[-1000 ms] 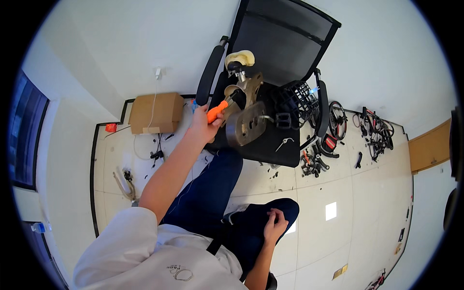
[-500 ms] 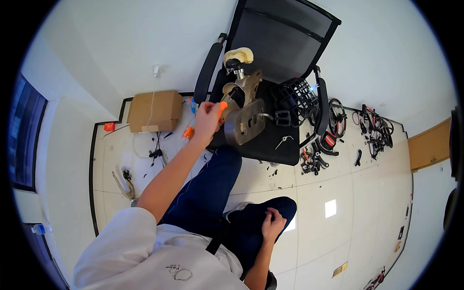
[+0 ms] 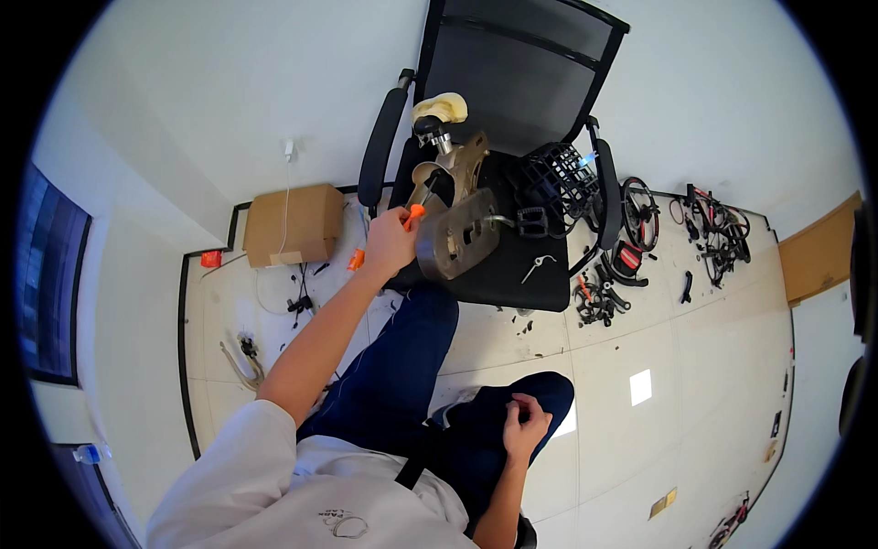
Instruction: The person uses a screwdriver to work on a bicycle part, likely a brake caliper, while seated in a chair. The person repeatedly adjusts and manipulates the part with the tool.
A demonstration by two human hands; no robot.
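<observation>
My left hand [image 3: 391,240] is closed around an orange-handled screwdriver [image 3: 416,212], its dark end pointed into a bronze-and-black metal assembly [image 3: 466,169] on the black chair seat. A heavy grey metal piece [image 3: 448,245] lies just right of that hand, and a cream padded piece [image 3: 441,106] tops the assembly. My right hand [image 3: 523,428] rests on my right knee [image 3: 549,393] with curled fingers; whether anything is in them I cannot make out. A small silver tool [image 3: 535,268], a pedal [image 3: 533,222] and a black plastic basket [image 3: 549,178] also lie on the seat.
A mesh office chair [image 3: 508,64] stands against the wall. A cardboard box [image 3: 291,224] with a cable sits left of it. Bike parts [image 3: 604,302], wheels [image 3: 640,215] and a fork [image 3: 251,364] lie on the tiled floor [image 3: 668,412]. A wooden cabinet [image 3: 814,256] is at right.
My left hand has slid up over the orange handle and turned, covering more of it. My right hand stays on the knee. The view has shifted slightly.
</observation>
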